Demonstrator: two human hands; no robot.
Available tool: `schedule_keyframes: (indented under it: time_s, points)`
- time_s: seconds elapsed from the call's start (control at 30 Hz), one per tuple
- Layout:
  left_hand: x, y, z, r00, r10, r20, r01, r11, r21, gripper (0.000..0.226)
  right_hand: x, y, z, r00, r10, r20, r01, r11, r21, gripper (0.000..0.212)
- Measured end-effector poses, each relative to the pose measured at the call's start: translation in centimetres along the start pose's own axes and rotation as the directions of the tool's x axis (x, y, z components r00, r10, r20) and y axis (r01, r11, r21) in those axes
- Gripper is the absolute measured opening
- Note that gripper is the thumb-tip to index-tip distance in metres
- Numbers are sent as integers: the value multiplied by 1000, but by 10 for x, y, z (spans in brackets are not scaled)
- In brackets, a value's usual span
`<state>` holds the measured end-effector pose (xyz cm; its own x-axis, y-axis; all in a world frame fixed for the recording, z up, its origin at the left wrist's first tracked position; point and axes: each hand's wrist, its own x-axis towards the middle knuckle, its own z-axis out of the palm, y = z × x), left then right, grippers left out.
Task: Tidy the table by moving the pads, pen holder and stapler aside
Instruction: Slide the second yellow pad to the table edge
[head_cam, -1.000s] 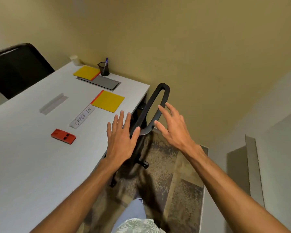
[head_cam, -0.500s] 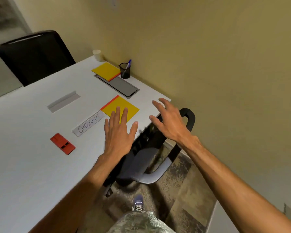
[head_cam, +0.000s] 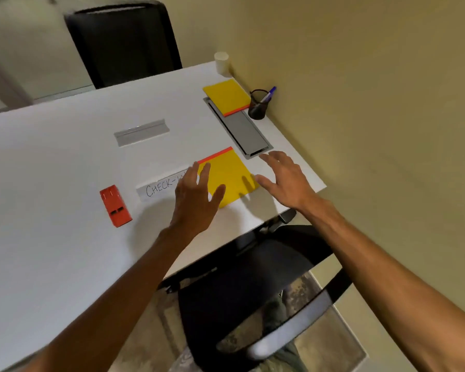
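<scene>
Hands hover at the near yellow pad (head_cam: 232,181) by the table (head_cam: 51,251) edge: our left hand (head_cam: 196,197) and right hand (head_cam: 285,181) are spread flat, holding nothing. We judge this pad is the step in hand; next we must grip its edges. The far pad (head_cam: 227,96) and pen holder (head_cam: 257,108) stand by the wall, the stapler (head_cam: 115,205) lies left.
</scene>
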<state>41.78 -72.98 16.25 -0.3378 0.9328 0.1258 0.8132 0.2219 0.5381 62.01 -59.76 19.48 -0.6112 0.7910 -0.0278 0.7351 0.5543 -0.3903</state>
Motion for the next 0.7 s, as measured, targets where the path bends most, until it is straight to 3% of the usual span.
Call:
schedule_keyframes:
  time_s: [0.2, 0.4, 0.57, 0.7]
  points:
    - [28, 3, 58, 966, -240, 94, 249, 964, -94, 72, 69, 59, 29, 980, -70, 186, 63, 997, 43, 62]
    - [50, 10, 100, 863, -482, 152, 505, 837, -211, 75, 112, 108, 61, 910, -139, 391, 126, 990, 57, 63]
    - [68, -3, 134, 721, -666, 190, 689, 662, -296, 77, 141, 133, 96, 845, -154, 512, 144, 988, 59, 65]
    - [84, -14, 158, 531, -797, 289, 834, 430, -346, 93, 161, 139, 124, 864, -42, 502, -15, 994, 110, 62]
